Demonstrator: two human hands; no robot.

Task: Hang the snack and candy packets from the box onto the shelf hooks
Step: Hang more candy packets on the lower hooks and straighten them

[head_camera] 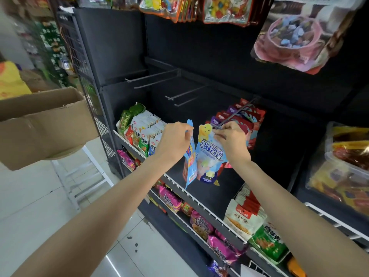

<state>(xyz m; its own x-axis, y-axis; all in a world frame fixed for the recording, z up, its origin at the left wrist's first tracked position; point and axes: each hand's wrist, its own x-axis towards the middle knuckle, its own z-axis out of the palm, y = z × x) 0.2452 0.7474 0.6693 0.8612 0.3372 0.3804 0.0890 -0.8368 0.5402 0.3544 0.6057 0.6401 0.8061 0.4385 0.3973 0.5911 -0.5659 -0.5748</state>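
Two blue candy packets are held up in front of the dark shelf unit (199,56). The left packet (190,156), seen nearly edge-on, is pinched at its top by the left hand (175,138), the fingers closed on it. The right packet (209,154), printed with a yellow cartoon figure, is pinched at its top corner by the right hand (231,140), right at the tip of a shelf hook (233,116). On that hook a row of red and purple packets (245,120) is already hung behind the hand. Four bare hooks (179,90) are counted to the left of it, projecting from the back panel. A cardboard box (40,124) is seen at the left, well apart from the hands; its contents cannot be seen. On the tier below, a wire-fronted shelf (199,204) carries upright snack packs at each end. Pink packets (171,198) are lined up on the next tier down.
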